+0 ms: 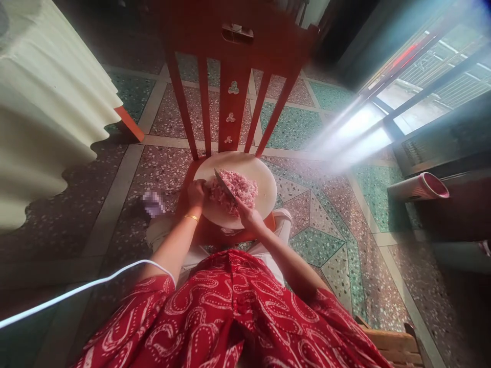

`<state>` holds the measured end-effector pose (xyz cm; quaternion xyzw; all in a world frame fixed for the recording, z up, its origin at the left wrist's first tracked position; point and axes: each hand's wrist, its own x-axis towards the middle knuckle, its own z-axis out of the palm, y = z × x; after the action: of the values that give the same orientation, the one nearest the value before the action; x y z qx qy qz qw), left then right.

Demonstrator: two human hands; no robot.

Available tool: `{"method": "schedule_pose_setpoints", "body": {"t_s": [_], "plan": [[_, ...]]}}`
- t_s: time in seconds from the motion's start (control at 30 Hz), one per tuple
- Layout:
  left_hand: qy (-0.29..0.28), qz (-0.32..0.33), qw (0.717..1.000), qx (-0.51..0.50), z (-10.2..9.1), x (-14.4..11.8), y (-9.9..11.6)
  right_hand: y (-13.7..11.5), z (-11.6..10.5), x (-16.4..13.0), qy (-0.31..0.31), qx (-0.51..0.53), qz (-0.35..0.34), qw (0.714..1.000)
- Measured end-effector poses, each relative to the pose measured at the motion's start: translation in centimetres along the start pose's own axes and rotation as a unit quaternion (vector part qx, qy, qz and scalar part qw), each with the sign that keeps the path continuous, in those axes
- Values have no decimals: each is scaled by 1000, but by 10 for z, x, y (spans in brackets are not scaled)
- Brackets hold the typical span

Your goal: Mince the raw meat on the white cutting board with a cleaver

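Note:
A heap of pink minced meat [240, 188] lies on a round, pale cutting board [266, 179], which rests on the seat of a reddish wooden chair [187, 179]. My right hand [250, 216] is closed around the handle of a knife [223, 185]. The blade slants up and left across the meat. At the board's left rim is my left hand [196, 195], fingers curled in beside the meat. Whatever those fingers grip is too small and dark to make out.
The chair's slatted back [230, 112] rises beyond the board. A table with a cream cloth [46, 117] stands at the left. A pinkish bin [418, 187] is on the right, below a bright doorway [414, 102]. A white cable [95, 282] crosses at lower left.

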<state>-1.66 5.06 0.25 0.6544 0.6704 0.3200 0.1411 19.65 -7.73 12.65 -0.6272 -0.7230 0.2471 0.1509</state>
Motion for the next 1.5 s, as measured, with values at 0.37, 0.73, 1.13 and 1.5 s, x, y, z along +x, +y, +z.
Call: {"method": "schedule_pose_setpoints", "body": {"t_s": [0.37, 0.73, 1.13, 1.5], "plan": [[56, 9, 989, -137, -20, -14, -9, 83, -35, -58, 47, -148, -160, 975], [-124, 235, 959, -95, -55, -122, 47, 162, -14, -59, -131, -300, -235, 915], [-104, 323, 941, 0, -52, -58, 59, 128, -69, 49, -99, -314, -222, 918], [-36, 200, 979, 1, -27, 50, 75, 78, -50, 62, -92, -56, 18, 994]]}}
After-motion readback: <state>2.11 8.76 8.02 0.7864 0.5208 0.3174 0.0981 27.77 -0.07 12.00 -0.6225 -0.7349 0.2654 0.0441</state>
